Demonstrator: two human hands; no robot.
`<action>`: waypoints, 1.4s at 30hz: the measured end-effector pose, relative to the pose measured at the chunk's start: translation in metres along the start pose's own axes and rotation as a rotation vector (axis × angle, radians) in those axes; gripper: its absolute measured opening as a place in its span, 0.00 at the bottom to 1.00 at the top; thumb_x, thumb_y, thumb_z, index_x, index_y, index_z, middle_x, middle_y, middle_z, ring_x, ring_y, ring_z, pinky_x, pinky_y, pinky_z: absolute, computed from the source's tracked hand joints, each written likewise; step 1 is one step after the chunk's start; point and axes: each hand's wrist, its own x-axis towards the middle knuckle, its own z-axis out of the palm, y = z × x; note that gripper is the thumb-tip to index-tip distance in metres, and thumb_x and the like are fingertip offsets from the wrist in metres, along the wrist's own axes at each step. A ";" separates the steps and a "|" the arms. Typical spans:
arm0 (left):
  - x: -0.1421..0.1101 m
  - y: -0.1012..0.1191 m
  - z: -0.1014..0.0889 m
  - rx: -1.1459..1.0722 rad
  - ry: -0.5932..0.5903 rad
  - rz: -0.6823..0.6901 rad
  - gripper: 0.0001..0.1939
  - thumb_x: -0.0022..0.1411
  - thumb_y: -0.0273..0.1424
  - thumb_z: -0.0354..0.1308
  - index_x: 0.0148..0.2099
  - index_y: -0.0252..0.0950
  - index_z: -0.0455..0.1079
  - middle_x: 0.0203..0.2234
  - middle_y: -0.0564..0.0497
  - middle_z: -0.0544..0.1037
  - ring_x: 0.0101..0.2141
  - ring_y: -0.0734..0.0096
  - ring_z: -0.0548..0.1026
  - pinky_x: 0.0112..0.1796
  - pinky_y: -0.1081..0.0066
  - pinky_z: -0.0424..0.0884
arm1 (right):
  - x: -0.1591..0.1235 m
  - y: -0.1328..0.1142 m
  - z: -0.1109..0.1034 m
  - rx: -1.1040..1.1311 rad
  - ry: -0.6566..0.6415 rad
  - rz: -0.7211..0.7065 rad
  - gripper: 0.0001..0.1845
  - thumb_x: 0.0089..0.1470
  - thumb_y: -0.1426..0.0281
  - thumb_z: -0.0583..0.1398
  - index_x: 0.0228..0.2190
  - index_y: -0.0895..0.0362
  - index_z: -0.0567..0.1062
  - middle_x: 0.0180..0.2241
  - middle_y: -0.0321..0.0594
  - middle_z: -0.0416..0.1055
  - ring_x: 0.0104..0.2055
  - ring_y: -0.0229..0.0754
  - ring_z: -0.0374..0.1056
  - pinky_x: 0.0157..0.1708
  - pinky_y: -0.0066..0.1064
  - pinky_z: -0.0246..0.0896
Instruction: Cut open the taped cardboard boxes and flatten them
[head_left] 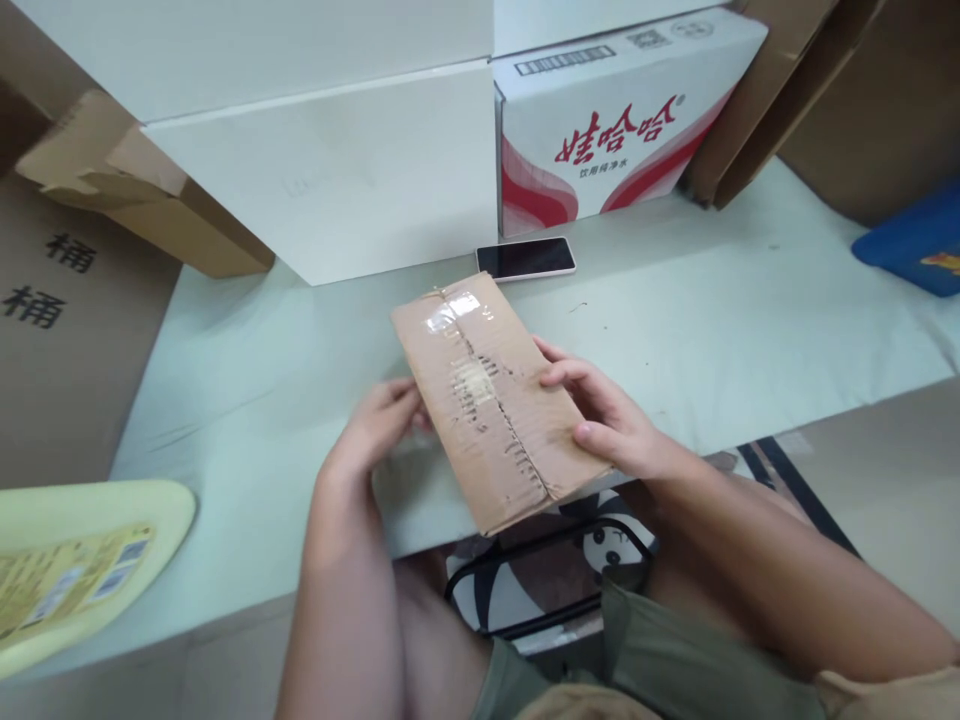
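Note:
A brown cardboard box [517, 410] lies between my two hands, over the front edge of the table. A torn seam runs down its upper face, with clear tape at the far end. My right hand [611, 410] grips its right side, thumb and fingertips resting on the top face. At the left side of the box is my left hand [386, 420], fingers curled and its fingertips partly hidden behind the box edge. Just past the box's far end lies a phone [525, 258] with a dark screen.
White cartons [360, 180] and a red-and-white water carton [607, 140] stand along the back of the pale green table [720, 320]. A yellow container [90, 560] is at front left, a blue object [915, 240] at far right. Below the edge is a panda-print stool [517, 590].

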 end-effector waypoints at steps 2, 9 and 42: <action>0.004 0.006 -0.001 -0.121 0.168 -0.004 0.27 0.59 0.59 0.68 0.42 0.40 0.82 0.36 0.43 0.86 0.33 0.57 0.83 0.31 0.63 0.78 | 0.001 -0.001 0.001 0.016 -0.025 0.002 0.25 0.64 0.47 0.66 0.57 0.41 0.73 0.79 0.43 0.53 0.81 0.56 0.50 0.71 0.58 0.61; 0.001 0.017 0.002 -0.217 0.060 0.540 0.35 0.58 0.58 0.72 0.64 0.58 0.71 0.63 0.50 0.76 0.64 0.49 0.74 0.61 0.53 0.74 | -0.001 -0.002 0.007 0.124 -0.163 0.072 0.24 0.67 0.48 0.64 0.59 0.40 0.70 0.80 0.41 0.47 0.82 0.55 0.46 0.75 0.58 0.53; 0.003 0.019 0.032 -0.262 0.231 0.483 0.19 0.59 0.51 0.66 0.46 0.45 0.74 0.43 0.49 0.76 0.44 0.58 0.74 0.46 0.60 0.73 | 0.024 -0.019 -0.017 -0.280 0.525 0.244 0.18 0.56 0.60 0.64 0.47 0.49 0.68 0.33 0.32 0.73 0.23 0.36 0.64 0.24 0.31 0.58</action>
